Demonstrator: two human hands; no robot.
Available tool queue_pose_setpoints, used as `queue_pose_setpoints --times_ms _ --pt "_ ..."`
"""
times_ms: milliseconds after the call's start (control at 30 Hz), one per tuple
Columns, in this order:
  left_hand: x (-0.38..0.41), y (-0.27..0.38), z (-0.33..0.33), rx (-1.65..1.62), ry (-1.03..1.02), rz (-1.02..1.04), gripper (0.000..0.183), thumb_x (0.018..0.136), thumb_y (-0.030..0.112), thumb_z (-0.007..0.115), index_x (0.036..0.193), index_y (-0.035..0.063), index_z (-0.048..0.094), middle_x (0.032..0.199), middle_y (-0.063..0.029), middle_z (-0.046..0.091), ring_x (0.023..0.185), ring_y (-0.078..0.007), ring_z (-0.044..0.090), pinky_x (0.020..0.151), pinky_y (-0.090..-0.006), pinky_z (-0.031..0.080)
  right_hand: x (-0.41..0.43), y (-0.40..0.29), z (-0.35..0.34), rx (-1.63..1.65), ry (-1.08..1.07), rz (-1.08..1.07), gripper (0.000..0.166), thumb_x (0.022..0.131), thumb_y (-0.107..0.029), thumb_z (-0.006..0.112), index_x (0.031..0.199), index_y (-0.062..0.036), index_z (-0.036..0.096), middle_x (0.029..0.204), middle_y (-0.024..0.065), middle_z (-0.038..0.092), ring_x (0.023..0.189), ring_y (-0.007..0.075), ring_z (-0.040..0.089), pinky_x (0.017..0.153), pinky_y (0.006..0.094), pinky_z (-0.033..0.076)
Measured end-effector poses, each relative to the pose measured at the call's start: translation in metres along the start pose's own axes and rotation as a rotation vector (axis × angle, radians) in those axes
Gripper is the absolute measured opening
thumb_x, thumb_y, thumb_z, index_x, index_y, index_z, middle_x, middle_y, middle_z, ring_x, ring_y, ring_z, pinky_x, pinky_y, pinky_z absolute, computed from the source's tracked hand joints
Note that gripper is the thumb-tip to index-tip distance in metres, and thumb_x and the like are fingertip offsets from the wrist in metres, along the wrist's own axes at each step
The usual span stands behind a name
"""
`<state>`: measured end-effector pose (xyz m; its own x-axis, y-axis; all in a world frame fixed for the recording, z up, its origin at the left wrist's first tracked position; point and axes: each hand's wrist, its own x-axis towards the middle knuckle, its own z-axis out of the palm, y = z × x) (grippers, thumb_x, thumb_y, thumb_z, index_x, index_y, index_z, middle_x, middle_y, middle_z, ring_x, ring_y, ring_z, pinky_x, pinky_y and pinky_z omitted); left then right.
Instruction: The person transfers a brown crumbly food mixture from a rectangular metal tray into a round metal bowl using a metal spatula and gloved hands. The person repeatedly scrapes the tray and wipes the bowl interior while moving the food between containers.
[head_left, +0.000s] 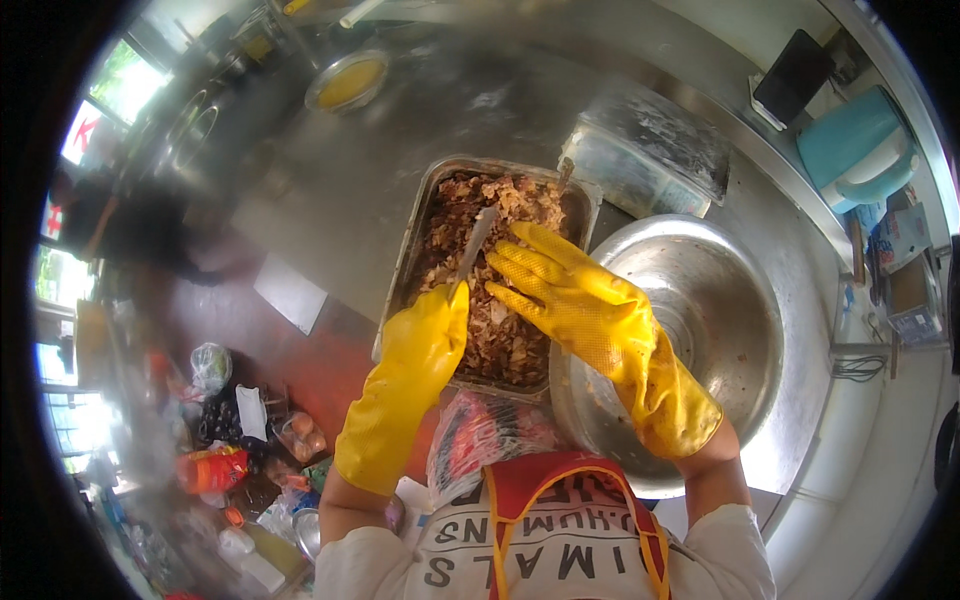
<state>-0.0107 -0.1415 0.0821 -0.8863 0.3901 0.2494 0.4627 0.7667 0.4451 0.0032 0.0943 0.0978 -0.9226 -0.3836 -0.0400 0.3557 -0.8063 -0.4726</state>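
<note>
A rectangular metal tray holds a brown, chopped, meat-like filling. My left hand, in a yellow rubber glove, is shut on a metal utensil whose flat end reaches over the filling; its exact kind cannot be told. My right hand, gloved alike, is spread palm down over the tray's right side, its fingers apart and holding nothing. A second utensil handle leans at the tray's upper right corner. Right of the tray stands a large steel basin, partly hidden by my right forearm.
A lidded plastic container stands behind the basin. A bowl with yellow contents sits farther back on the metal counter. A turquoise electric kettle is on the right ledge. Bagged goods crowd the lower left. A person is at the left.
</note>
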Motion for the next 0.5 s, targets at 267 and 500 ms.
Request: queue_pose_setpoints --times_ms 267,500 --pt "-0.003 0.008 0.012 0.139 -0.157 0.181 0.022 0.095 0.019 0.065 0.116 0.0139 0.069 0.091 -0.0101 0.069 0.072 -0.0365 0.07 0.061 -0.0484 0.057 0.015 0.004 -0.006 0.152 0.143 0.017 0.101 0.099 -0.076 0.053 0.168 -0.0051 0.031 0.17 0.0253 0.029 0.157 0.0412 0.03 0.131 0.058 0.025" --pt "-0.006 0.0 -0.005 -0.118 -0.07 -0.12 0.022 0.109 0.018 0.056 0.122 0.0066 0.071 0.108 -0.0166 0.077 0.089 -0.0411 0.072 0.075 -0.045 0.058 0.006 -0.008 -0.005 0.378 0.01 -0.036 0.104 0.098 -0.078 0.053 0.169 -0.0071 0.029 0.17 0.0271 0.029 0.154 0.0469 0.035 0.128 0.0682 0.028"
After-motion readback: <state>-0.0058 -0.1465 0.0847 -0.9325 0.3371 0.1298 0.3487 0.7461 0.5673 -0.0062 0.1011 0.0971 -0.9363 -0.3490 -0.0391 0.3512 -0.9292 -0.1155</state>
